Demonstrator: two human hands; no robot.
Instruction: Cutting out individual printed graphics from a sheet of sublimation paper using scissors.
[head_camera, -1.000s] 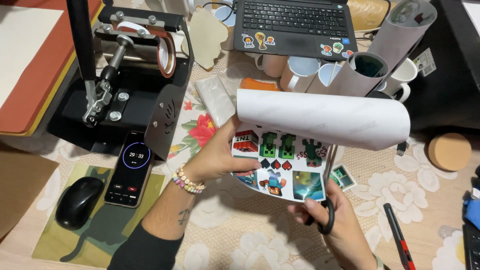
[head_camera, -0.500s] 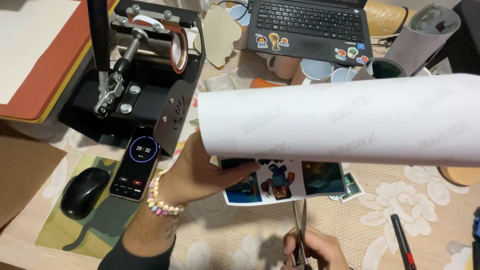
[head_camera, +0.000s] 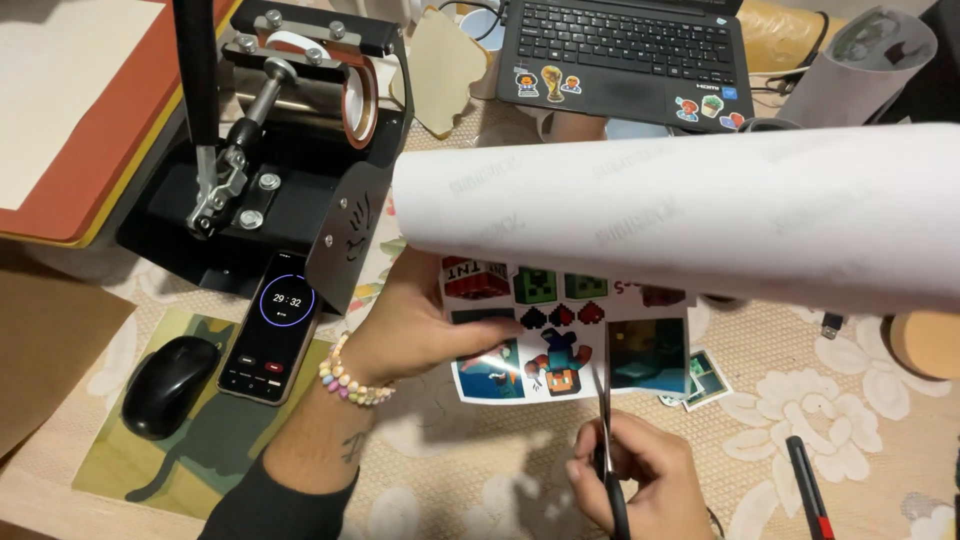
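Observation:
My left hand (head_camera: 410, 320) grips the left edge of a printed sheet (head_camera: 560, 335) covered in blocky coloured pictures. The sheet's upper part curls over into a big white roll (head_camera: 700, 205) that hides what lies behind it. My right hand (head_camera: 640, 480) holds black-handled scissors (head_camera: 606, 430), blades pointing up into the sheet's bottom edge, between a figure picture and a dark teal picture. A beaded bracelet (head_camera: 345, 378) sits on my left wrist.
A black mug heat press (head_camera: 290, 130) stands at the upper left, with a phone (head_camera: 272, 325) showing a timer and a black mouse (head_camera: 165, 385) on a mat below it. A laptop (head_camera: 630, 50) lies at the top. A red-and-black pen (head_camera: 805, 485) and small cut prints (head_camera: 705, 378) lie at the right.
The curled sheet has risen closer to the camera and looms larger. My right hand has brought the scissors up to the sheet's bottom edge, and the blades have entered the paper.

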